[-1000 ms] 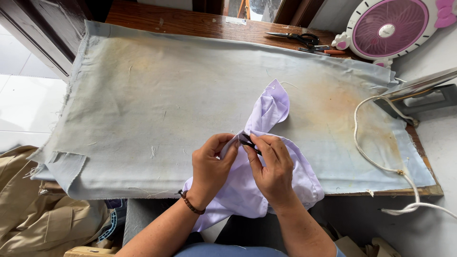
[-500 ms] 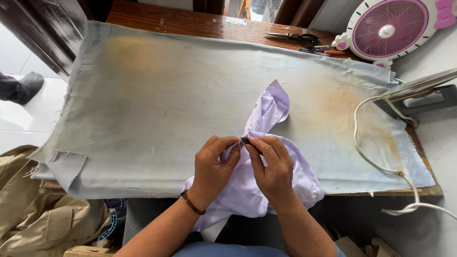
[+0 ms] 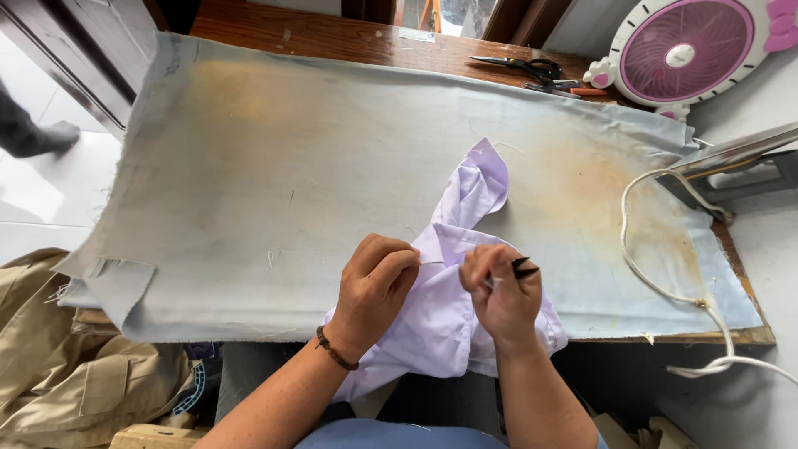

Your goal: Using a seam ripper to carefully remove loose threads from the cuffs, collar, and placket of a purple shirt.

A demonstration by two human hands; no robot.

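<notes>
Left hand (image 3: 376,287): fingers pinched lilac garment (image 3: 440,320) on grey cloth (image 3: 274,183). Right hand (image 3: 503,291): fingers gripped small black snips (image 3: 522,268).

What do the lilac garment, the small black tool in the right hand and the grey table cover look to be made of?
Lilac garment: thin woven cloth, matte, judging by its soft folds and creases. Small black tool in the right hand: probably metal with a dark finish, thin pointed tips; too small to be sure. Grey table cover: coarse woven fabric, frayed edges, yellowish stains. The left hand pinches the garment.
</notes>
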